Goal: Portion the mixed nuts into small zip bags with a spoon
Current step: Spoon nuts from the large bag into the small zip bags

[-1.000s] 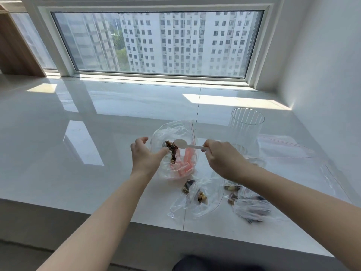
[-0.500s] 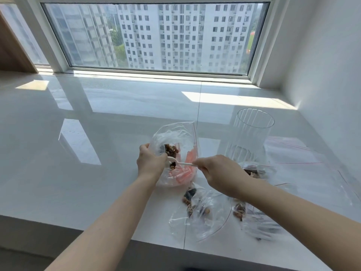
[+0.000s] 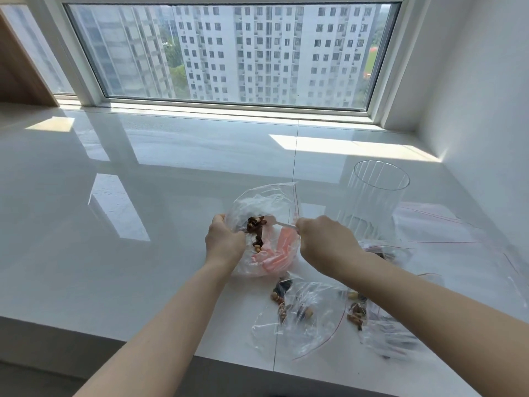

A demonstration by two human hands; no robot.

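Head view: worktop point(image 3: 143, 253) below a window.
Left hand point(image 3: 224, 245): fingers grasping bag point(image 3: 266, 224) rim.
Right hand point(image 3: 326, 245): fingers pinching spoon point(image 3: 282, 224) among nuts point(image 3: 256, 224).

— What is the person wearing on the arms?

— Nothing that shows. Both forearms are bare from the lower edge of the frame up to the wrists; no sleeve or cuff comes into view.

— Any watch, ring or glove?

— None on the left hand point(image 3: 224, 245) or the right hand point(image 3: 326, 245). The fingers point(image 3: 215, 222) are bare too, and the nails are too small to judge.
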